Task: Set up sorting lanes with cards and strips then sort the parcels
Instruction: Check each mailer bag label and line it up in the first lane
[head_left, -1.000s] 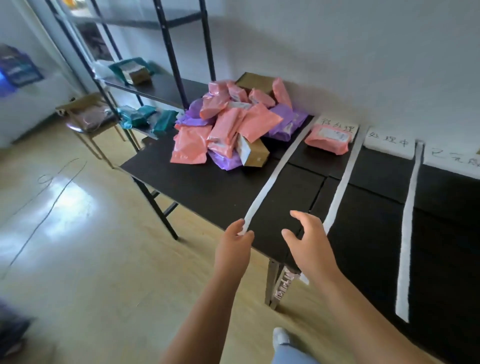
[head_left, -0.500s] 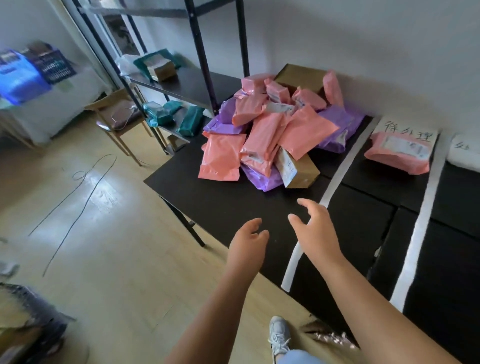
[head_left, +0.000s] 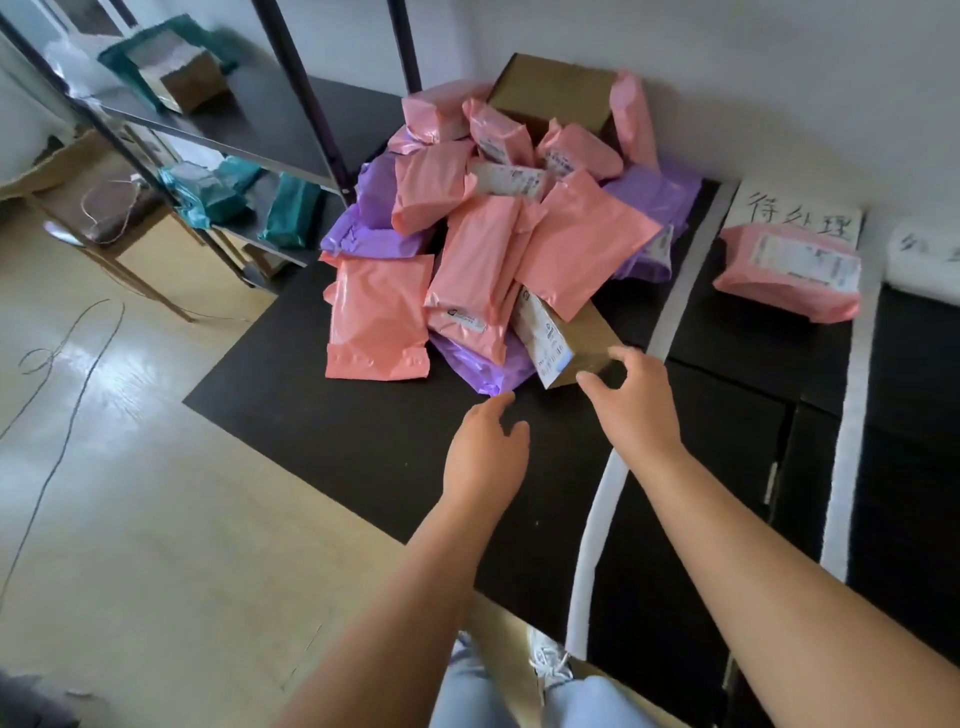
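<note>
Black tabletop (head_left: 322, 415) against a white wall, and the lanes are marked out! Two white strips run front to back. The near strip (head_left: 675, 291) fences the unsorted pile (head_left: 483, 270) off from the first lane, and the far strip (head_left: 852, 415) closes that lane on its other side. Two cards sit at the wall end as lane headings: the handwritten card (head_left: 800, 221) shows clearly, while the second card (head_left: 919, 249) is blurred and cut by the frame edge. One pink parcel (head_left: 789, 275) lies in that first lane, overlapping its card, so sorting looks barely begun.

Now the pile, left of the near strip. I count two cardboard boxes: the large box (head_left: 556, 93) at the back by the wall, and the small labelled box (head_left: 576, 332) tipped at the front. There are at least eight pink mailers (head_left: 379, 322). Purple mailers (head_left: 374, 234) show through in about three patches, true number hidden.

And the right hand (head_left: 639, 410) is at the small labelled box! Thumb and forefinger are spread either side of its near corner, not closed into a grip. It's the nearest, loosest piece, so a sensible first pick. The left hand (head_left: 483, 457) hovers over bare table just short of the purple mailers, fingers relaxed and holding nothing, likely placed to steady the box. Off left, a metal rack (head_left: 311, 119) holds teal mailers (head_left: 291, 213), roughly three on the lower shelf.
</note>
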